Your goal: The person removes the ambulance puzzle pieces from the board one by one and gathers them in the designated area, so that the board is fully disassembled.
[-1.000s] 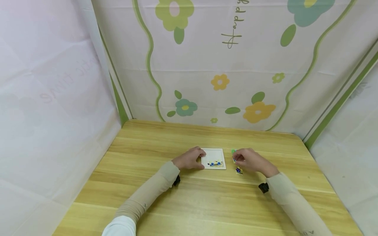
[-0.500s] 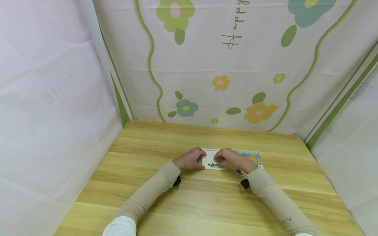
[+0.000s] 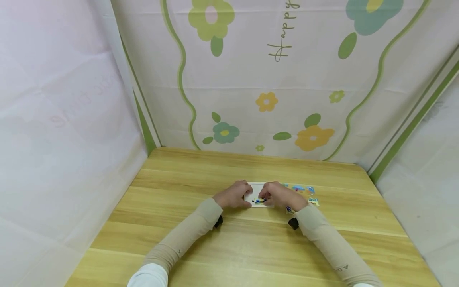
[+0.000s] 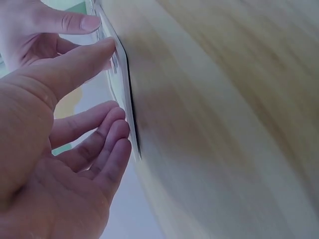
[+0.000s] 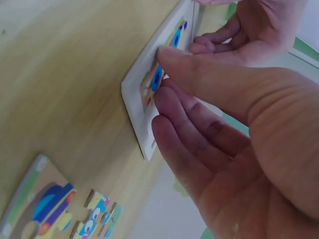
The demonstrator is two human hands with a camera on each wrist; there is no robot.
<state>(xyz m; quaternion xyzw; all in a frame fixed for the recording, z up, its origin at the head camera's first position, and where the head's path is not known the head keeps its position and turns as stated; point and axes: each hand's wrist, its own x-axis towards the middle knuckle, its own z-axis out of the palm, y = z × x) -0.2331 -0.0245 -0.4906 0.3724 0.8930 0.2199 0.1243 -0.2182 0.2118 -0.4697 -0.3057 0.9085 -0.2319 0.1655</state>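
A white square puzzle tray [image 3: 256, 186] lies on the table, with joined pieces [image 5: 157, 78] showing blue wheels along its near side. My left hand [image 3: 234, 194] holds the tray's left side, thumb near the front corner and fingers curled at the edge farther back. Over the tray's right half, my right hand [image 3: 281, 195] pinches a small puzzle piece between thumb and fingers. Those fingertips mostly hide the piece. In the right wrist view, the right thumb [image 5: 199, 69] lies over the joined pieces, beside the tray's white rim [image 5: 130, 99].
Several loose colourful puzzle pieces lie right of the tray, among them a blue one [image 3: 298, 187], a yellowish one [image 3: 313, 201] and a dark-blue one [image 3: 289, 209]. The wooden table [image 3: 251, 247] ends at a flowered cloth wall [image 3: 229, 99] behind.
My right hand has moved left from the loose pieces to the tray, uncovering several of them. Over the last half second it stays there. The left hand has barely shifted.
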